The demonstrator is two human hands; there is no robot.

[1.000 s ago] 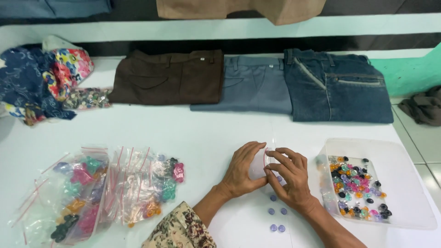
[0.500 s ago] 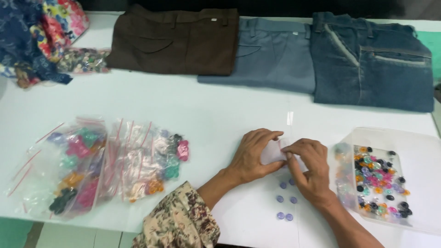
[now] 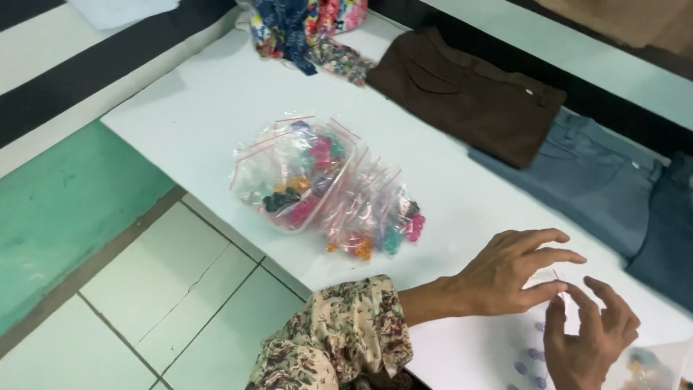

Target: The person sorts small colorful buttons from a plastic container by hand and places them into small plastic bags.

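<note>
fingers: left hand (image 3: 516, 278) and right hand (image 3: 592, 339) both pinch the top edge of a small clear zip bag (image 3: 552, 283) between fingertips; remaining fingers spread loose
bag location: held just above the counter (image 3: 209, 94), near its front right, between the two hands
bag handling: likely very light, thin and floppy, slick film; best pinched at the red-striped zip edge, one side each hand
buttons: 4 or so small purple buttons (image 3: 533, 362) loose on the counter under the hands; count unsure, partly cut off. Likely light, hard, prone to roll or skid
tray: 1 clear tray (image 3: 653, 361) with mixed buttons at right edge, mostly out of frame
filled bags: pile of clear bags (image 3: 325, 184) with coloured buttons, well apart to the left; overlapping, cannot count exactly
folded trousers: 3, brown trousers (image 3: 469, 90), grey-blue trousers (image 3: 592, 184), dark blue trousers (image 3: 671, 231)
floral cloth (image 3: 303, 25): 1 heap, far end
</note>
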